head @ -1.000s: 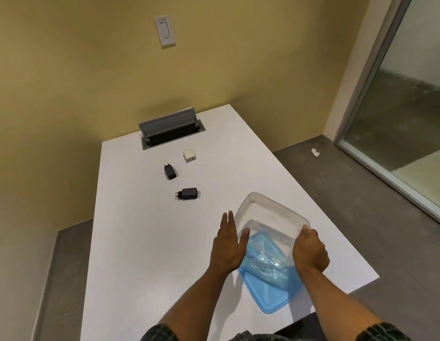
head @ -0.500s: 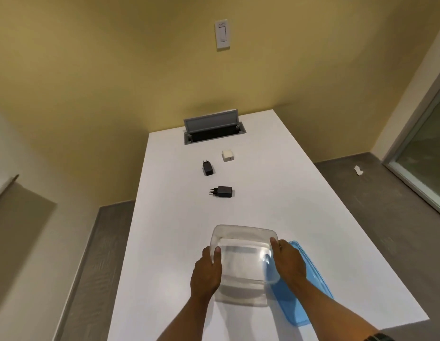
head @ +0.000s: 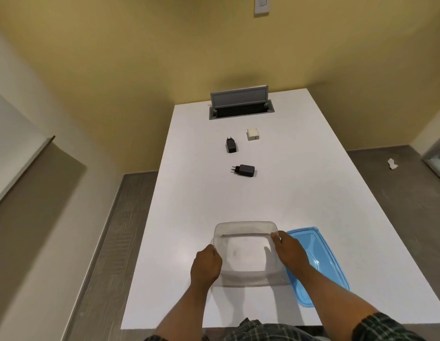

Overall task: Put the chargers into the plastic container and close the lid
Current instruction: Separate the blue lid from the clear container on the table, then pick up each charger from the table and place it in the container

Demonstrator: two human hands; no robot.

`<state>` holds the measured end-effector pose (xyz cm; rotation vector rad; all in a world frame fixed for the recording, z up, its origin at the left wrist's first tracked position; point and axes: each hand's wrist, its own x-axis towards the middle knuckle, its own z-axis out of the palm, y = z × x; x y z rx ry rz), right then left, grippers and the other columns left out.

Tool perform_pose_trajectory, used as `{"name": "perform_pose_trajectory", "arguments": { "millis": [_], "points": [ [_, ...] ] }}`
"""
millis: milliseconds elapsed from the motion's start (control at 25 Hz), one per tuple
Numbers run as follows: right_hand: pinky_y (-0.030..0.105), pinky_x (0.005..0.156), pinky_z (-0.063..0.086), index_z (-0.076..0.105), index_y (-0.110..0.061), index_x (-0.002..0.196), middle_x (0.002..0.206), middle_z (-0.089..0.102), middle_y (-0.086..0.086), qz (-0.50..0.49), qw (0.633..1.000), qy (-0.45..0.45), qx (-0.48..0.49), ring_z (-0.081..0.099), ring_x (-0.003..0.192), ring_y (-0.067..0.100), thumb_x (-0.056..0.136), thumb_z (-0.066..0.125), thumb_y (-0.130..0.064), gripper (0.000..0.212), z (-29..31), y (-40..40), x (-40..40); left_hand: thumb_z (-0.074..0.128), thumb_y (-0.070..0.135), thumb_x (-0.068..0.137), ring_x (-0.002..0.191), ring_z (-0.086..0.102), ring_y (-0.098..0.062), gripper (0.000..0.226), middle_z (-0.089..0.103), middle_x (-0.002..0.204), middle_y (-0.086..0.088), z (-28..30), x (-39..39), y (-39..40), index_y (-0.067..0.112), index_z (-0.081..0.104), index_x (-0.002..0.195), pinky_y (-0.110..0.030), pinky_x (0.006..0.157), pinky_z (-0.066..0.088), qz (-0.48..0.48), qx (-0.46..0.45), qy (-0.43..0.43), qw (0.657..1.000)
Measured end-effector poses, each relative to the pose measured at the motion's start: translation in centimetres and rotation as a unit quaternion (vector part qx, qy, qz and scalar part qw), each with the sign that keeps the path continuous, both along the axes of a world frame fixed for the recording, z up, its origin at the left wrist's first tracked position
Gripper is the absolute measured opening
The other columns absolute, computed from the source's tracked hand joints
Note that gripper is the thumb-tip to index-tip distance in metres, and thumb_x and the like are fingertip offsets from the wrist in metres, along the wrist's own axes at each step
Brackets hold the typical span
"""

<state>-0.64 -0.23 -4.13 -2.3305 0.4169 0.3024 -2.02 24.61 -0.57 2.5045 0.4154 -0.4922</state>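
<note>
A clear plastic container [head: 246, 227] stands open and empty on the white table [head: 300, 188] close to me. My left hand [head: 206, 265] grips its left wall and my right hand [head: 289, 249] grips its right wall. The blue lid [head: 322, 257] lies flat on the table just right of the container, partly under my right forearm. Three chargers lie further away, apart from my hands: a black charger [head: 244, 170] nearest, a second black charger [head: 230, 145] behind it, and a white charger [head: 253, 134] at the back right.
An open grey cable hatch [head: 240, 104] is set into the table's far end by the yellow wall. The table's near edge is at my body. A scrap of white paper [head: 392, 164] lies on the floor to the right.
The container has come off the blue lid and moved left, and now sits square in front of me with both hands on its sides. The view has swung left.
</note>
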Motion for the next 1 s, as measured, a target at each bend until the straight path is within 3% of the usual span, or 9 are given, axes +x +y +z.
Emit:
{"name": "perform_pose_trajectory", "arguments": {
  "millis": [160, 280, 440, 560, 760, 840, 1000],
  "points": [
    [0.04, 0.089, 0.052, 0.061, -0.018, 0.118, 0.109, 0.071, 0.008, 0.004, 1.0, 0.008, -0.01, 0.065, 0.102, 0.029, 0.104, 0.03, -0.05, 0.047, 0.3, 0.2, 0.0, 0.034, 0.012, 0.094, 0.071, 0.051, -0.02, 0.019, 0.057, 0.081, 0.0, -0.4, -0.1, 0.3, 0.016, 0.043, 0.078, -0.027, 0.06, 0.036, -0.027, 0.009, 0.021, 0.999],
    [0.045, 0.088, 0.053, 0.058, -0.017, 0.108, 0.103, 0.07, 0.009, 0.013, 0.998, 0.028, -0.058, 0.065, 0.097, 0.03, 0.104, 0.024, -0.052, 0.049, 0.7, 0.5, 0.1, 0.034, 0.013, 0.093, 0.075, 0.053, -0.021, 0.018, 0.057, 0.082, 0.002, -0.2, 0.2, 0.3, 0.017, 0.046, 0.08, -0.028, 0.063, 0.037, -0.031, 0.01, 0.026, 0.999],
    [0.041, 0.081, 0.054, 0.056, -0.017, 0.099, 0.093, 0.07, 0.007, 0.013, 0.992, 0.025, -0.12, 0.066, 0.088, 0.028, 0.103, 0.015, -0.055, 0.056, 0.4, 0.1, 0.1, 0.033, 0.019, 0.098, 0.077, 0.054, -0.022, 0.024, 0.057, 0.08, 0.002, -0.3, 0.4, 0.2, 0.017, 0.047, 0.079, -0.029, 0.066, 0.038, -0.048, 0.013, 0.012, 0.999],
    [0.037, 0.076, 0.053, 0.058, -0.019, 0.092, 0.087, 0.07, 0.003, 0.017, 0.988, 0.034, -0.151, 0.067, 0.082, 0.025, 0.1, 0.013, -0.061, 0.063, 0.1, -0.6, 0.0, 0.032, 0.027, 0.102, 0.081, 0.062, -0.025, 0.032, 0.067, 0.087, -0.002, -0.9, 0.3, 0.4, 0.011, 0.056, 0.089, -0.03, 0.069, 0.045, -0.059, 0.006, -0.007, 0.998],
    [0.039, 0.076, 0.055, 0.06, -0.024, 0.107, 0.097, 0.071, -0.001, -0.034, 0.981, -0.03, -0.187, 0.069, 0.084, 0.025, 0.1, 0.021, -0.062, 0.055, 0.6, -0.7, 0.4, 0.027, 0.044, 0.107, 0.089, 0.066, -0.025, 0.041, 0.069, 0.092, 0.001, -0.6, 0.8, 1.0, 0.019, 0.058, 0.095, -0.038, 0.081, 0.054, -0.056, 0.001, -0.055, 0.997],
    [0.042, 0.078, 0.055, 0.06, -0.022, 0.117, 0.109, 0.069, 0.003, -0.056, 0.977, -0.067, -0.193, 0.068, 0.094, 0.029, 0.101, 0.028, -0.057, 0.05, 1.2, -0.7, 1.5, 0.028, 0.043, 0.107, 0.097, 0.067, -0.025, 0.038, 0.068, 0.103, 0.004, -0.5, 1.4, 1.4, 0.021, 0.059, 0.104, -0.038, 0.086, 0.052, -0.056, 0.02, -0.097, 0.993],
    [0.044, 0.08, 0.054, 0.063, -0.017, 0.119, 0.111, 0.067, 0.008, -0.05, 0.969, -0.113, -0.215, 0.064, 0.098, 0.031, 0.103, 0.038, -0.046, 0.042, 1.7, 0.1, 3.7, 0.031, 0.037, 0.108, 0.127, 0.06, -0.027, 0.044, 0.056, 0.146, -0.001, -1.2, 3.7, 2.3, 0.015, 0.055, 0.138, -0.038, 0.102, 0.046, -0.074, 0.066, -0.121, 0.988]
  ]
}}
